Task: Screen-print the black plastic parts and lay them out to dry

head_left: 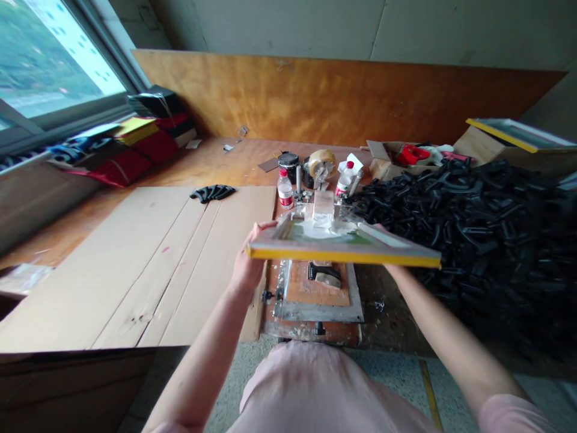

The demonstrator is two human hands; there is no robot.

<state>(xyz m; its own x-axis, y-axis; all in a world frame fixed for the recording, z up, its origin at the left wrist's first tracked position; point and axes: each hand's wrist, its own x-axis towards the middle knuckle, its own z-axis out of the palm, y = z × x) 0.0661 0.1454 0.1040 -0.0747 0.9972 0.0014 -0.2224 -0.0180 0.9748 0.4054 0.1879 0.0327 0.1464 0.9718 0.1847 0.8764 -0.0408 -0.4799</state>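
Note:
A screen printing frame [342,255] with a yellow front edge is tilted up above a small printing base [295,311]. My left hand [250,260] grips the frame's left side, fingers wrapped round it. At its right side, my right hand [381,228] is mostly hidden behind the frame, with only a little of it showing at the rim. White ink and a pale block [323,207] are at the frame's far end. Below the raised front edge, a black curved plastic part [328,275] lies on the wooden plate [300,291] of the base.
Cardboard [135,258] covers the left of the table, with several black parts [213,192] on it. A big heap of black parts [487,240] fills the right. Bottles [285,191], a dark tub [288,165] and a tape roll [322,162] stand behind the base.

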